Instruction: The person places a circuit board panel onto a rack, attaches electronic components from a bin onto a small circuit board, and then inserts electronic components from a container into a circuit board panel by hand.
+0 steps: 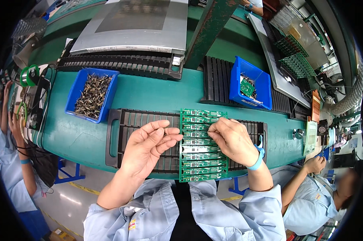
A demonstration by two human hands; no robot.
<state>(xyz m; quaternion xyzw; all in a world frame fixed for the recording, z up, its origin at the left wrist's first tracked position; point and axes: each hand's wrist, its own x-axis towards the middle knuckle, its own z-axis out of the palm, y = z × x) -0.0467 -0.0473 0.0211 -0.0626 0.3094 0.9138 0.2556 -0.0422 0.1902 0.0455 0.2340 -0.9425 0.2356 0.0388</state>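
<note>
A green circuit board panel (203, 164), made up of several narrow strips, lies across a black slotted rack (169, 162) in front of me. One strip near its middle looks pale and silvery. My left hand (149, 146) is beside the panel's left edge, palm partly up, with thumb and fingertips drawn together; anything between them is too small to make out. Over the panel's right half, my right hand (233, 140) pinches with its fingertips down at the strips. Whatever it grips is hidden by the fingers. A blue band (258, 156) circles the right wrist.
A blue bin (94, 94) of small leaded parts stands back left; another blue bin (250, 83) with parts and a green board piece stands back right. Black racks (121, 64) and a rusty post (209, 32) lie beyond. Co-workers sit on both sides.
</note>
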